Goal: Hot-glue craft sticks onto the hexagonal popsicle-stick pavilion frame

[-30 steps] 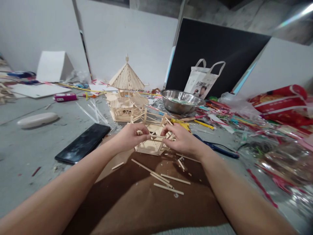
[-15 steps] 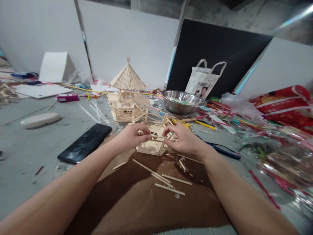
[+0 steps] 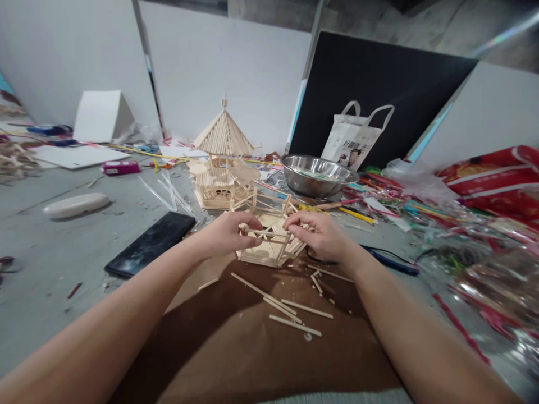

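Bare grey tabletop (image 3: 80,241) lies open on the left, between the white oval case (image 3: 76,205) and the flat black phone (image 3: 151,244). Ahead, the tall pale stick-built pagoda (image 3: 221,163) and round steel bowl (image 3: 318,175) block the way — loose thin wooden sticks (image 3: 295,326) litter the near brown cardboard sheet (image 3: 236,359).

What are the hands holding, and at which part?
The left hand and right hand pinch one thin wooden stick by its two ends, across the top of the unfinished stick model.
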Demonstrator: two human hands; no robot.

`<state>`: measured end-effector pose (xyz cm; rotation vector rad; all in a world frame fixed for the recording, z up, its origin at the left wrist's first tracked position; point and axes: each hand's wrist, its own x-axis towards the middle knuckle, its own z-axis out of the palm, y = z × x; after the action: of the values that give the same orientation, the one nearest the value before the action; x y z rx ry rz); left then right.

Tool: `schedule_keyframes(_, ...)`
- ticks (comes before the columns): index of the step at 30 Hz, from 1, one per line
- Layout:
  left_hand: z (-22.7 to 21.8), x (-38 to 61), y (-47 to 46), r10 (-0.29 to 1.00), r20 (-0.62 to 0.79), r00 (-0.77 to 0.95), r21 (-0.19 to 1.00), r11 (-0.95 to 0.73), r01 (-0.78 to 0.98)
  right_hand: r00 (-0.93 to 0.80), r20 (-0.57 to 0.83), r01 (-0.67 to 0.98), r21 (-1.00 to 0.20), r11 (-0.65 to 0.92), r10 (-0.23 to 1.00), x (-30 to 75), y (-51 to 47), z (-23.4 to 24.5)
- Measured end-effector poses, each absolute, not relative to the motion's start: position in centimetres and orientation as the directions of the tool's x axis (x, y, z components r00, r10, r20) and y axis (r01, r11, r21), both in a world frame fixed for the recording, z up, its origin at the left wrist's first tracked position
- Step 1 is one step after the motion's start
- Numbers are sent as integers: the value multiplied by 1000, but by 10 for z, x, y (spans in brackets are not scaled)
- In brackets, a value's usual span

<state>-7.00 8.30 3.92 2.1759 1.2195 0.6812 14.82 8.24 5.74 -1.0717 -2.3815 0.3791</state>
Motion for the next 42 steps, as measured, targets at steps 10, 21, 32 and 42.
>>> schedule_keyframes(10, 39, -71, 83, 871, 130, 474, 690, -422, 588, -582, 344, 564, -483, 670, 737, 148, 82, 55)
schedule_keyframes(21, 37, -69, 84, 864, 127, 487, 733, -413, 540, -588, 327, 564, -490, 665, 740, 148, 83, 53)
schedule_keyframes(32, 34, -69, 85, 849, 170, 500, 735, -447, 510, -581, 318, 567, -502, 653, 749, 145, 81, 53)
schedule_keyframes(42, 34, -70, 85, 843, 188, 504, 729, -463, 503, -589, 315, 558, -507, 657, 744, 145, 81, 51)
